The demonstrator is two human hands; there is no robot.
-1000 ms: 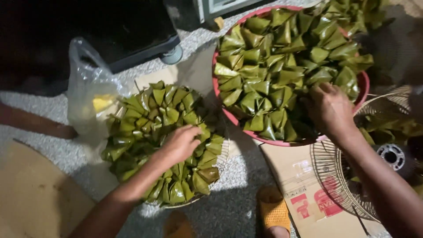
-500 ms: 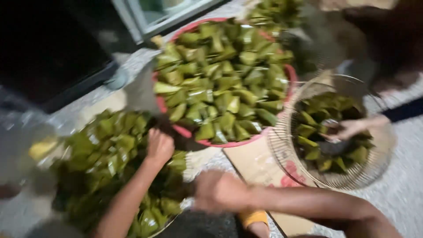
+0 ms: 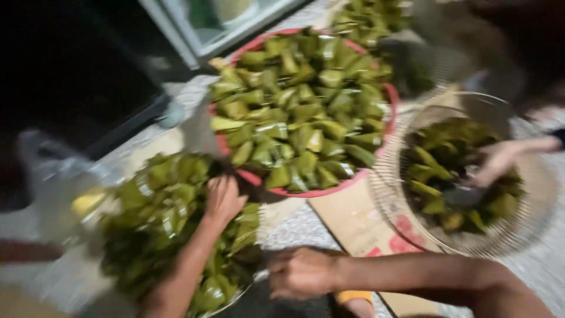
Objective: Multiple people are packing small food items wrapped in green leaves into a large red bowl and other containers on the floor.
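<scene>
Now the left hand (image 3: 222, 199) is pressed, fingers curled, onto the leaf parcels (image 3: 159, 206); the right hand (image 3: 300, 272) is loosely closed at the tray rim (image 3: 235, 294); parcel axes are blurred.

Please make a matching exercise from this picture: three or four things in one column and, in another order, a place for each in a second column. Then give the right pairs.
Things:
1. left hand
2. right hand
3. red basin
4. another person's hand

Places:
a. in the round wire basket at the right
b. at the near edge of the lower left pile, low in the middle
c. on top of the lower left pile of green leaf parcels
d. in the upper middle, heaped with leaf parcels

Pairs: 1-c, 2-b, 3-d, 4-a
</scene>
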